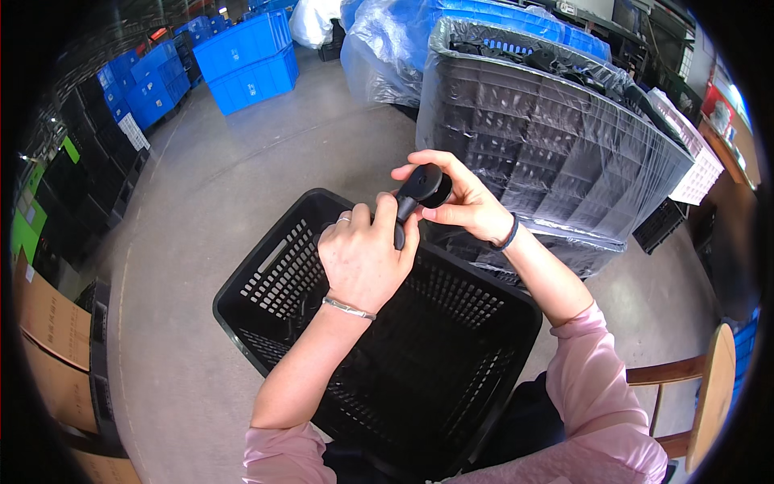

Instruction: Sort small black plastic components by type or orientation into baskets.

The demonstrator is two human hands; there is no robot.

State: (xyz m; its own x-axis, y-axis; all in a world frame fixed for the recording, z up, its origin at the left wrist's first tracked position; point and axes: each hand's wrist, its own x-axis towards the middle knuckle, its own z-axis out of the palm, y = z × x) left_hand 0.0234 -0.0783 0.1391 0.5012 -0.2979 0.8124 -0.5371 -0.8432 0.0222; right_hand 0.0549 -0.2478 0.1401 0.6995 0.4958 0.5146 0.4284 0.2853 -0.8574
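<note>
Above a black slatted basket (pixel 278 212) I hold a black plastic part with a round, disc-like head (pixel 425 181) and a short stem. My left hand (pixel 364 256) has its fingers wrapped round the stem, with the back of the hand toward me. Thumb and fingers of my right hand (pixel 470 202) grip the round head from the right side. The exact kind of the part does not show. Some dark pieces lie at the left inside the basket, too dark to make out.
A plastic-wrapped grey crate stack (pixel 548 145) full of black parts stands ahead on the right. Blue bins (pixel 246 60) stand farther off at the left. Cardboard boxes (pixel 60 327) line the left edge, and a wooden chair (pixel 709 395) is close at my right.
</note>
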